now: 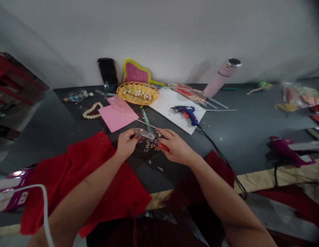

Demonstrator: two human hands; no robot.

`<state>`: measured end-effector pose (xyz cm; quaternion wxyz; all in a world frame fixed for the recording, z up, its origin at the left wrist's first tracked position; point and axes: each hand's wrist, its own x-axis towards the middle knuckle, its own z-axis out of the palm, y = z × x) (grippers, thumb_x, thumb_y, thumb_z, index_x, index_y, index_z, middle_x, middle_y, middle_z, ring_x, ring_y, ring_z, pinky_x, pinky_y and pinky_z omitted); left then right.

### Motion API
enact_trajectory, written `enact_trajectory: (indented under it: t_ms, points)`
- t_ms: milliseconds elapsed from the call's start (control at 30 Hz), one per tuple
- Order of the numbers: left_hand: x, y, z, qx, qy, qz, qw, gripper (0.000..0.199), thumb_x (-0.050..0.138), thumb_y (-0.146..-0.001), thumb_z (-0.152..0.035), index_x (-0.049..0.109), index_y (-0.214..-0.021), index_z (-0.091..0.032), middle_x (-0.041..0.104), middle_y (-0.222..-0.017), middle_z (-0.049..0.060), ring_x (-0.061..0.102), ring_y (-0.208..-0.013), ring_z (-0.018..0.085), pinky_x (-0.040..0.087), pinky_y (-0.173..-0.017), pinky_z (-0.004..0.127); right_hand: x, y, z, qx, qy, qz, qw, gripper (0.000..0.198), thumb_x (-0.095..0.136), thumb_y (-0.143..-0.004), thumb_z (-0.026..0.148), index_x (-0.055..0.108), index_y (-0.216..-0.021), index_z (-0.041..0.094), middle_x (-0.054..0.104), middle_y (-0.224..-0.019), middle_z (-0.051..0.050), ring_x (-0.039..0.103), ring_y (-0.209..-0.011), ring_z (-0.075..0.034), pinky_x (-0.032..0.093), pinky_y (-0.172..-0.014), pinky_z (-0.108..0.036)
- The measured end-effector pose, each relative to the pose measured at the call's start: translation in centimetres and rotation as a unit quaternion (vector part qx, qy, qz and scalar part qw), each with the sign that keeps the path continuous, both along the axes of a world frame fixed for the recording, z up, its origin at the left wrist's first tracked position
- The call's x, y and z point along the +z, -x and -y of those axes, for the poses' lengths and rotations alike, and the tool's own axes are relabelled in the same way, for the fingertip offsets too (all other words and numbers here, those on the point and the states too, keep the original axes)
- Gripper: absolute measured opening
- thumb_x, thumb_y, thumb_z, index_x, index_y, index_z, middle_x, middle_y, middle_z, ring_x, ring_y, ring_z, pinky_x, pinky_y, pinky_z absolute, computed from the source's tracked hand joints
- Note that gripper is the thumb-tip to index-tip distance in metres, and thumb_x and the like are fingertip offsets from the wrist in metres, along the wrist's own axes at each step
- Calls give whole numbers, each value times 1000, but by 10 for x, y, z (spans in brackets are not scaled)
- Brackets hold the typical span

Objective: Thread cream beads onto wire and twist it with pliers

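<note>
My right hand (176,145) is wrapped round the red handles of a pair of shears (149,135), whose grey metal blades point left. At the blade tips, my left hand (127,142) is closed in a pinch; a small pale bit shows there, too small to name. Under the shears lies a scatter of small pale cut pieces (149,145) on the dark tabletop. A thin pale stick (131,115) and a green-patterned strip (145,116) lie just beyond my hands.
Pink paper squares (115,116) and a yellow basket (137,97) holding small pale pieces lie ahead. A blue glue gun (189,113) rests on a white board (166,106), its cord trailing right. A pink bottle (221,79) stands behind. Red cloth (79,164) covers the left front.
</note>
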<state>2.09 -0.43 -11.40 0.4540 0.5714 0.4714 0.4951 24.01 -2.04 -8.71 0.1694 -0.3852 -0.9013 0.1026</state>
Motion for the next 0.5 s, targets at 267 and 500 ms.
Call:
enact_trajectory:
  t_ms: [267,500]
  points:
    - [-6,2,-4,-11,-2,8,1000,10,58,-77,-18,66,-73,-15,59,-62,0,50,-54,10,41,-54,21,-2,2,0,-22,-7,16,1000,26,54,-75,16,60,-100,21,43,-136,-9,41,-118,-29,39,-92,-48]
    - [-1,2,-4,-24,-10,3,1000,9,58,-76,-17,66,-71,-16,58,-59,-1,52,-54,10,41,-54,21,-1,2,1,-28,-1,24,999,28,55,-74,16,60,-101,21,43,-136,-8,42,-116,-29,39,-91,-46]
